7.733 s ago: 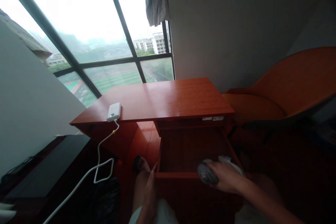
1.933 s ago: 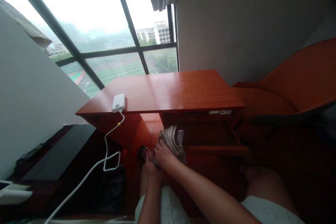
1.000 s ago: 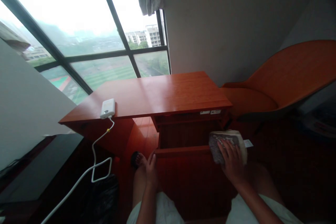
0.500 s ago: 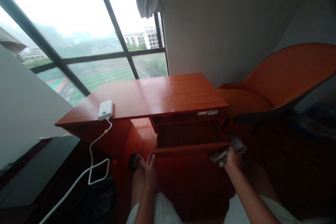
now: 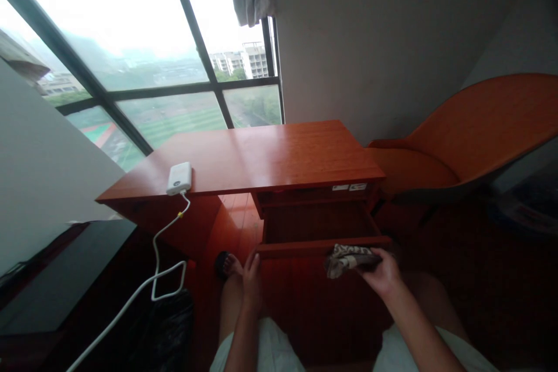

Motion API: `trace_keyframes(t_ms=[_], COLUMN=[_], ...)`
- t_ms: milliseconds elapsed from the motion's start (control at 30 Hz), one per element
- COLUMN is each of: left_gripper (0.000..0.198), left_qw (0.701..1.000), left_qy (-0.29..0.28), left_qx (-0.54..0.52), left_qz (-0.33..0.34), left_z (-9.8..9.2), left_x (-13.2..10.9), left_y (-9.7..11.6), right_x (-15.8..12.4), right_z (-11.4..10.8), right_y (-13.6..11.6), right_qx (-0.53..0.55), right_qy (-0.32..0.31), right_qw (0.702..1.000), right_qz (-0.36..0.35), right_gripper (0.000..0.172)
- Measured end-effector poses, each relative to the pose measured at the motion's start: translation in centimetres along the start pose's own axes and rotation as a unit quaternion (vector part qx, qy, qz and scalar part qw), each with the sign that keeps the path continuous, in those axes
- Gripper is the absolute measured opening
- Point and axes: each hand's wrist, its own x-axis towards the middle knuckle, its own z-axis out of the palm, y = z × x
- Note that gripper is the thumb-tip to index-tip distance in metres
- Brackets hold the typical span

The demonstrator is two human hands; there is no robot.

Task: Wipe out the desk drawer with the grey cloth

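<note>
Head view: cloth (image 5: pixel 346 258) in right grip (image 5: pixel 381 270)

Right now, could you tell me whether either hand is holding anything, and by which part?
The right hand holds a patterned cloth by its right end, at the open drawer's front edge. The left hand holds nothing; it rests on the knee.
</note>
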Motion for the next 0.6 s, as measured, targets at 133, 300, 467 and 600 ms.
trace_keyframes(t_ms=[133,300,467,600], left_gripper=[0.037,0.039,0.037,0.04], left_qw=[1.0,0.999,0.999,0.999], left_qy=[0.015,0.028,0.031,0.027], left_qx=[0.01,0.027,0.038,0.039], left_qz=[0.005,0.006,0.005,0.002], left_z=[-0.8,-0.9,-1.1,-1.0], left_x=[1.0,1.6,2.2,2.1], left_y=[0.1,-0.1,-0.1,-0.2], right_x=[-1.2,-0.7,-0.6,-0.5], right_z=[-0.8,-0.8,0.2,1.8], right_y=[0.0,1.7,3.3,4.0], right_qx=[0.037,0.031,-0.054,-0.173], right_qy=[-0.052,-0.015,-0.017,0.054], right_qw=[0.998,0.999,0.998,0.982], right_qz=[-0.011,-0.014,-0.001,-0.055], right_gripper=[0.027,0.024,0.029,0.053])
